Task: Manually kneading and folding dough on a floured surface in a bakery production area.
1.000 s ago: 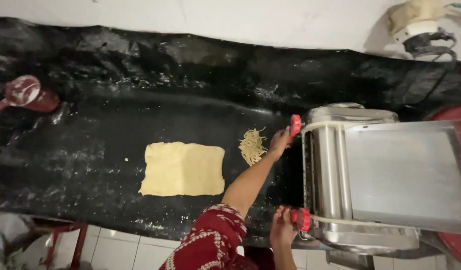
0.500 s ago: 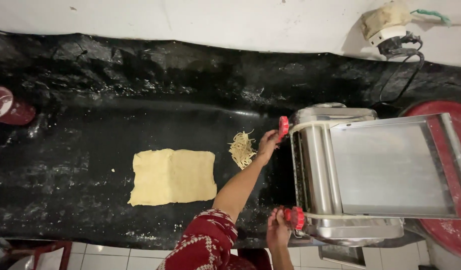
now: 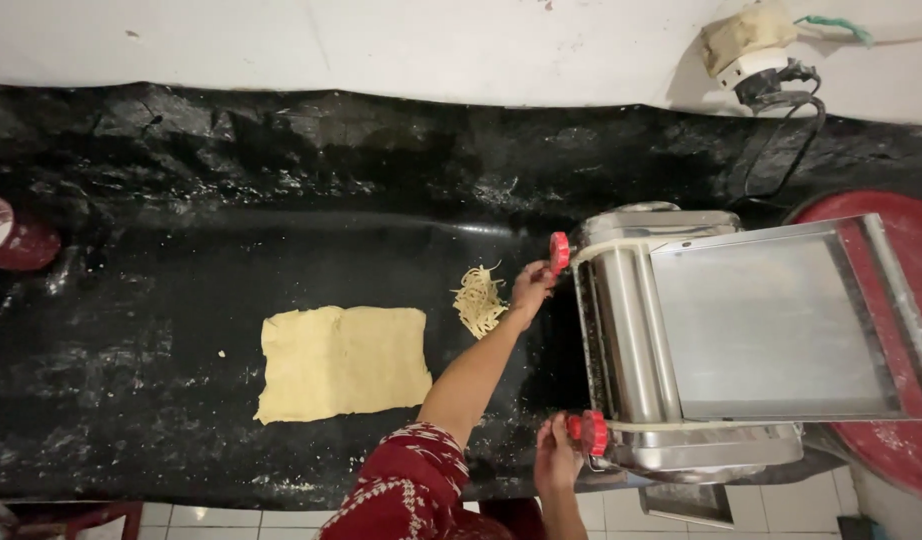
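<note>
Head view, looking straight down on a counter covered with black plastic sheeting (image 3: 181, 250) dusted with flour. At the right stands a stainless-steel noodle machine (image 3: 701, 340) with a flat metal tray on top and two red knobs on its left end.

The left hand (image 3: 531, 288) reaches across the sheeting on a long bare forearm, out of a red patterned sleeve (image 3: 411, 490), and its fingertips meet the far red knob (image 3: 559, 252); the fingers look curled around the knob's edge, though how tightly they pinch it I cannot tell. The right hand (image 3: 556, 462) is down at the counter's front edge, fingers bunched together and closed on the near red knob (image 3: 589, 432).

Just beside the left hand, touching nothing but the sheeting, lies a small heap of cut noodle strands (image 3: 478, 298). Further left, well apart from the machine, a flat rectangular sheet of pale yellow dough (image 3: 343, 360) lies spread on the plastic, its edges slightly ragged.

At the far left edge sits a dark red round container (image 3: 16, 238). A large red round tub (image 3: 906, 440) shows under and behind the machine on the right. On the white wall above, a wall socket (image 3: 756, 60) has a black cable hanging down.
</note>
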